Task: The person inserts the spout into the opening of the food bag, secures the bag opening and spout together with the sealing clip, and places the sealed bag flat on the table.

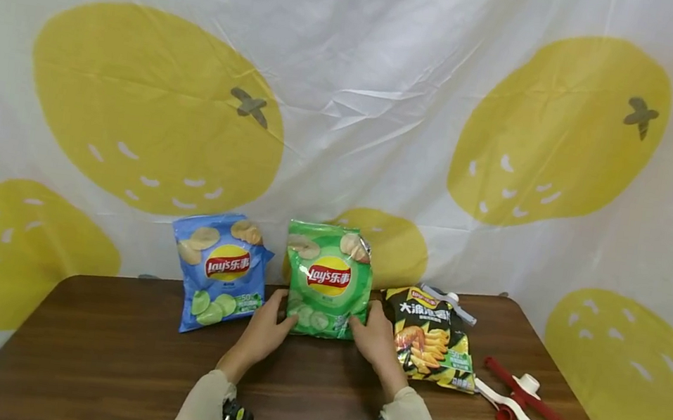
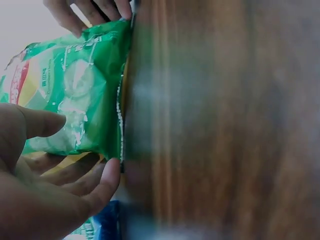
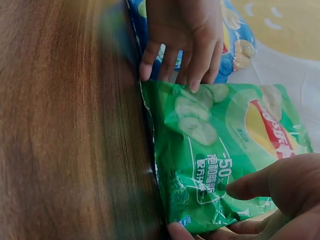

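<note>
A green Lay's chip bag [image 1: 326, 290] stands upright at the back of the table, its lower edge on the wood. My left hand [image 1: 266, 321] holds its lower left side, thumb in front and fingers reaching behind. On the opposite side my right hand [image 1: 376, 332] grips the lower right corner the same way; its thumb [image 3: 250, 185] lies over the printed front. Just left of my left hand leans a blue Lay's chip bag [image 1: 218, 287]. Beside my right hand, a black chip bag [image 1: 431, 339] lies tilted back.
At the right of the brown table [image 1: 101, 349] lie a red bar with a white round cap [image 1: 527, 385] and a white bar with a red cap [image 1: 503, 416], crossing. A greyish bar [image 1: 463, 312] rests behind the black bag. A lemon-patterned cloth [image 1: 351, 148] hangs behind.
</note>
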Demonstrator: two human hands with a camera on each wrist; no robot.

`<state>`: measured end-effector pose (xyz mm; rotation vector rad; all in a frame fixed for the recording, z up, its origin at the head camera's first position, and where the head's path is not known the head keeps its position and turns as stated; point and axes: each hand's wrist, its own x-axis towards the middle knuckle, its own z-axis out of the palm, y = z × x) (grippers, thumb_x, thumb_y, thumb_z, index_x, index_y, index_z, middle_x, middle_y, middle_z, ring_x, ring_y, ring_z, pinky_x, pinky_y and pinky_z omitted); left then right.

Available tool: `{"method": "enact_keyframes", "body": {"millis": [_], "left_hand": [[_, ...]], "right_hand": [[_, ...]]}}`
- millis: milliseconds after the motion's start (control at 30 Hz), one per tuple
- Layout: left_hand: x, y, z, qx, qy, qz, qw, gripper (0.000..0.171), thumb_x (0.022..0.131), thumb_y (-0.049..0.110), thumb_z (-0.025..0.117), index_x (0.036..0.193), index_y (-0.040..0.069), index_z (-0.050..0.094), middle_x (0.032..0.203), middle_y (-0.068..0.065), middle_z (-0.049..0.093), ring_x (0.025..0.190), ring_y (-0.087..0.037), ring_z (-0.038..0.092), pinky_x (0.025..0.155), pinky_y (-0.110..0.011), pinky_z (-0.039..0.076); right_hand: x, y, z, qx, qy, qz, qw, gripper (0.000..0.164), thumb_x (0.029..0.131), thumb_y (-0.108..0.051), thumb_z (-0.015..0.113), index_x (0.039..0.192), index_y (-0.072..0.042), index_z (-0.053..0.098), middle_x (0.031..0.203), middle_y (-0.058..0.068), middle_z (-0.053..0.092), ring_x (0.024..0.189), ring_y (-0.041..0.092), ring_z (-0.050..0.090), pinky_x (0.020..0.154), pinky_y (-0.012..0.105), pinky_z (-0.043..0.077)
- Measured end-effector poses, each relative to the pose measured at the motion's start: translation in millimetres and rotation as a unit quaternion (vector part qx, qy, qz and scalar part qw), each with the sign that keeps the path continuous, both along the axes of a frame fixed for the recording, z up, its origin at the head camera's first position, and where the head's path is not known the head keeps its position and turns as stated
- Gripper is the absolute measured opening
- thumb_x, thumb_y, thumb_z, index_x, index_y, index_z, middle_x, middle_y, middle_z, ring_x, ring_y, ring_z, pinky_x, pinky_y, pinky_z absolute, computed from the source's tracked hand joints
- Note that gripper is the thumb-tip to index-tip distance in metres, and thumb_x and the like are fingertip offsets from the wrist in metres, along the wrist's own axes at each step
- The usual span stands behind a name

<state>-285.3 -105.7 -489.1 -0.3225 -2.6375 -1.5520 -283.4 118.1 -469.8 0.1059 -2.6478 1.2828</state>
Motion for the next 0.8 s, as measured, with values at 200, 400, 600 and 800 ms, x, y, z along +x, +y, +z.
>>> {"method": "enact_keyframes", "body": {"millis": [200,400,600,800], "left_hand": [[4.3,-5,2.8,-0.005,-0.002,-0.012,0.9999,0.049,0.100,0.013,0.056,0.143,0.000,0.038,0.139,-0.022,0.051,0.126,-0.036,0.052,0.099,-0.053,0.045],[6.0,-3,12.9,-0.034,0.023,-0.024,0.9989,0.047,0.100,0.014,0.056,0.142,0.000,0.040,0.126,-0.020,0.059,0.114,-0.030,0.059,0.091,-0.048,0.049],[15.6,-7,20.8,-0.085,0.051,-0.012,0.9950,0.044,0.099,0.014,0.060,0.137,-0.003,0.044,0.095,-0.012,0.061,0.078,-0.019,0.056,0.069,-0.038,0.047],[32.5,-18,24.1,-0.100,0.051,-0.025,0.9933,0.059,0.098,0.014,0.061,0.146,-0.009,0.034,0.096,-0.013,0.061,0.070,-0.014,0.052,0.064,-0.034,0.046]], "right_hand": [[0.4,-2,0.8,-0.028,-0.026,0.006,0.999,0.024,0.095,-0.012,0.060,0.111,0.004,0.054,0.083,0.015,0.060,0.062,0.022,0.062,0.058,0.036,0.050],[2.3,2,9.1,-0.052,-0.036,0.001,0.998,0.025,0.097,-0.010,0.059,0.115,0.006,0.054,0.087,0.015,0.058,0.053,0.019,0.061,0.050,0.031,0.053],[9.7,4,21.4,-0.051,-0.052,0.032,0.997,0.030,0.098,-0.015,0.060,0.118,0.005,0.052,0.088,0.015,0.057,0.057,0.029,0.066,0.055,0.038,0.055],[25.4,3,26.2,-0.001,-0.043,0.063,0.997,0.029,0.097,-0.018,0.062,0.116,0.001,0.051,0.075,0.007,0.058,0.056,0.022,0.062,0.055,0.034,0.049]]}}
